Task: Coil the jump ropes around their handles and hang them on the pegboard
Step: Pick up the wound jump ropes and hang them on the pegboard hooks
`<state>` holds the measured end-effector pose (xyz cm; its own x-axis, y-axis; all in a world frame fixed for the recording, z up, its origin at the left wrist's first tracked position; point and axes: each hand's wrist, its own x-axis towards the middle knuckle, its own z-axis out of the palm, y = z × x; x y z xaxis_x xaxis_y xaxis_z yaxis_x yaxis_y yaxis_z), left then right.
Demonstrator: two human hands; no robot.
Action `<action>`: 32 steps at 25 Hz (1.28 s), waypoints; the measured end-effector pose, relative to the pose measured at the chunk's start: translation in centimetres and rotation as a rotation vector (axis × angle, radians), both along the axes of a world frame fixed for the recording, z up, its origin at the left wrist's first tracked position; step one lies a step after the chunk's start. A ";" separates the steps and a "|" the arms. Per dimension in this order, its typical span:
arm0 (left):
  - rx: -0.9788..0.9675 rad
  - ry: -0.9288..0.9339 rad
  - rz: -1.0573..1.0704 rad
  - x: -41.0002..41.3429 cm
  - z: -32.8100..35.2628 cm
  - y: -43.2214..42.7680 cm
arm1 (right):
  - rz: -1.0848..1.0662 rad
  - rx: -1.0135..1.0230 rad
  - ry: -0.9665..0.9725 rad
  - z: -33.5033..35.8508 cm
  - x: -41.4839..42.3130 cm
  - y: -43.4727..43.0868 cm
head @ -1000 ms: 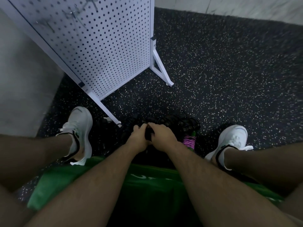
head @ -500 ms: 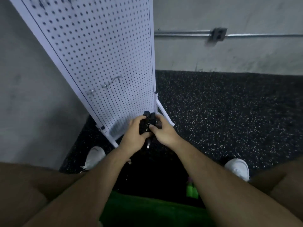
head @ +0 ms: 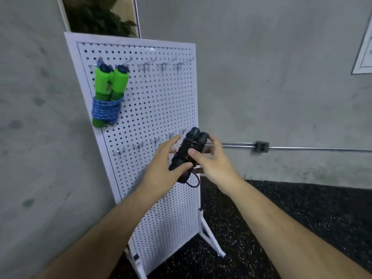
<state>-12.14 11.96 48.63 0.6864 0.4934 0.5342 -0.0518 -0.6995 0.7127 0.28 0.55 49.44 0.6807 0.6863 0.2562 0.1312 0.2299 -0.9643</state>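
A black jump rope point(head: 190, 150), its cord coiled round its two handles, is held up in front of the white pegboard point(head: 161, 109). My left hand point(head: 161, 170) holds its lower end, thumb across the handles, fingers extended behind. My right hand point(head: 209, 162) grips the coil from the right, thumb on the front. A short loop of cord hangs below the bundle. A green-handled rope point(head: 107, 95) wrapped in blue cord hangs on a hook at the board's upper left.
Empty metal hooks point(head: 163, 66) line the board's top row, and a second row of hooks point(head: 138, 147) runs across the middle. The board stands on white feet point(head: 211, 240) on black speckled flooring. Grey concrete walls with a conduit point(head: 302, 148) lie behind.
I rose from a seat near the floor; my view lifted from my feet to the upper pegboard. Both hands carried the black bundle up to the middle row of hooks.
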 end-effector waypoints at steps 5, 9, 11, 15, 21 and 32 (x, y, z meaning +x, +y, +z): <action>0.281 0.022 0.023 -0.2 4.0 1.1 | -0.068 0.061 0.056 5.4 0.2 1.4; 0.396 0.154 -0.126 -2.2 5.7 2.4 | -0.039 0.049 0.144 7.0 0.0 1.7; 0.483 0.217 -0.123 -3.0 6.0 3.3 | -0.040 0.046 0.234 7.7 0.3 2.3; 0.483 0.052 -0.007 -2.7 6.1 4.4 | -0.030 0.054 0.288 9.0 0.2 2.5; -0.051 -0.227 0.080 -1.8 9.0 2.7 | -0.212 -0.006 -0.306 8.3 1.0 3.2; -0.308 -0.383 0.133 -1.4 12.1 3.3 | -0.244 -0.122 -1.333 11.0 -0.7 4.7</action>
<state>-13.56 15.23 60.68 0.3900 0.7377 0.5510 -0.2747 -0.4780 0.8343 -0.46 5.21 60.41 0.0722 0.6504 0.7561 0.9962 -0.0097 -0.0868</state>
